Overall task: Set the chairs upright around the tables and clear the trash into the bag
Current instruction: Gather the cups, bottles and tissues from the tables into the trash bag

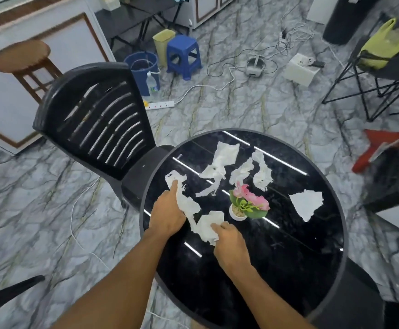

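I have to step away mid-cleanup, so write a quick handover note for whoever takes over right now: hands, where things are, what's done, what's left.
Left hand: flat on the long torn tissue strip, fingertip pressing its far end.
Right hand: pinching the crumpled tissue at the strip's near end.
Round black table: more tissue scraps beyond the flower pot, and a loose piece to its right.
Done: black chair stands upright at the table.
Left: gather all the tissue and bag it. A yellow-green bag sits on the far chair.

white tissue [219, 162], black table [264, 269], blue stool [183, 55]
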A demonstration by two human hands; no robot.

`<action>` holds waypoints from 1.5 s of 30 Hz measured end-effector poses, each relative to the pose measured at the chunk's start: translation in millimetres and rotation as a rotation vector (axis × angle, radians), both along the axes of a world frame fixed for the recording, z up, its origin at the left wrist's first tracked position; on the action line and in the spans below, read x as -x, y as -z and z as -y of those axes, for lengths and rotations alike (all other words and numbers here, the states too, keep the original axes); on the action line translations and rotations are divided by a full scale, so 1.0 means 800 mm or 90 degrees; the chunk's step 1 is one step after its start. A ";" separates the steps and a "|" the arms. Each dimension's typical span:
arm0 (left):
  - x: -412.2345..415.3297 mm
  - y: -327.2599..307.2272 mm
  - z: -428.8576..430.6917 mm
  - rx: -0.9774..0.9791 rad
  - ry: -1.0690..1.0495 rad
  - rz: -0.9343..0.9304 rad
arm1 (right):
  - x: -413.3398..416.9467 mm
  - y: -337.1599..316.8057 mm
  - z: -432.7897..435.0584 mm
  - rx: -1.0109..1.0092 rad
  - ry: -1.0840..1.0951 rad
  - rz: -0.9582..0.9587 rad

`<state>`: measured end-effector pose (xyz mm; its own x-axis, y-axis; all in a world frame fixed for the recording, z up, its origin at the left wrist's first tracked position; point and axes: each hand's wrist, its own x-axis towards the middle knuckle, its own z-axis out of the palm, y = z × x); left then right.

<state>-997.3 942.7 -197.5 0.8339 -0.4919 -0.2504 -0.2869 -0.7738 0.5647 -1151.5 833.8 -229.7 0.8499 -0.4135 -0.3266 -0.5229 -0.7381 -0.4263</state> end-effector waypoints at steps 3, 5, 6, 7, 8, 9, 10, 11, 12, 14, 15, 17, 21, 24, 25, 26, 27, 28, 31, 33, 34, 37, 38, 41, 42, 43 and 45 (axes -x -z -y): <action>-0.029 0.012 0.021 -0.080 0.032 -0.052 | 0.000 0.009 -0.002 -0.004 0.046 0.032; -0.044 0.019 0.026 -0.141 0.049 -0.079 | -0.004 0.010 -0.001 -0.016 0.077 0.039; -0.049 0.021 0.026 -0.146 0.048 -0.073 | -0.005 0.011 -0.001 -0.011 0.087 0.042; -0.049 0.023 0.023 -0.127 0.037 -0.064 | -0.004 0.011 0.000 0.001 0.091 0.042; -0.044 0.025 0.017 -0.098 0.022 -0.053 | -0.003 0.011 -0.001 0.008 0.091 0.042; -0.036 0.031 0.009 -0.074 0.010 -0.038 | -0.001 0.011 -0.002 0.003 0.093 0.044; -0.025 0.038 0.001 -0.058 0.010 -0.020 | 0.002 0.011 -0.003 -0.008 0.100 0.050; -0.012 0.042 -0.009 -0.048 0.014 -0.007 | 0.004 0.009 -0.003 -0.019 0.110 0.051; 0.004 0.047 -0.018 -0.029 0.015 -0.001 | 0.006 0.006 -0.004 -0.028 0.119 0.053; 0.037 0.047 -0.033 0.012 0.026 0.004 | 0.012 0.001 -0.003 -0.044 0.127 0.045; 0.053 0.044 -0.038 0.020 0.039 0.007 | 0.016 -0.002 -0.003 -0.051 0.136 0.039; 0.084 0.036 -0.043 0.008 0.082 0.000 | 0.031 -0.008 -0.002 -0.065 0.171 0.043; 0.130 0.020 -0.035 -0.008 0.156 0.001 | 0.080 -0.026 0.010 -0.098 0.224 0.071; 0.166 0.002 -0.004 0.012 0.202 0.026 | 0.130 -0.047 0.030 -0.123 0.264 0.123; 0.182 -0.007 0.010 0.021 0.220 0.038 | 0.151 -0.056 0.039 -0.141 0.288 0.139; 0.199 -0.016 0.025 0.029 0.242 0.050 | 0.173 -0.063 0.049 -0.153 0.308 0.148; 0.217 -0.025 0.040 0.039 0.265 0.065 | 0.197 -0.069 0.059 -0.154 0.331 0.156; 0.237 -0.033 0.055 0.050 0.289 0.081 | 0.224 -0.073 0.070 -0.150 0.357 0.170; 0.309 -0.059 0.103 0.099 0.362 0.100 | 0.317 -0.090 0.100 -0.131 0.431 0.209; 0.367 -0.073 0.137 0.124 0.405 0.098 | 0.385 -0.113 0.118 -0.106 0.475 0.242; 0.397 -0.081 0.153 0.131 0.429 0.100 | 0.419 -0.122 0.127 -0.099 0.504 0.265; 0.495 -0.106 0.200 0.152 0.500 0.111 | 0.528 -0.147 0.145 -0.067 0.576 0.308; 0.530 -0.114 0.214 0.167 0.518 0.096 | 0.564 -0.152 0.151 -0.047 0.602 0.309; 0.632 -0.148 0.249 0.240 0.579 0.055 | 0.663 -0.183 0.165 0.022 0.666 0.310; 0.663 -0.159 0.260 0.267 0.608 0.056 | 0.692 -0.196 0.168 0.052 0.675 0.313; 0.694 -0.169 0.272 0.281 0.646 0.056 | 0.719 -0.211 0.170 0.085 0.686 0.317; 0.752 -0.189 0.297 0.309 0.724 0.065 | 0.775 -0.229 0.174 0.135 0.743 0.327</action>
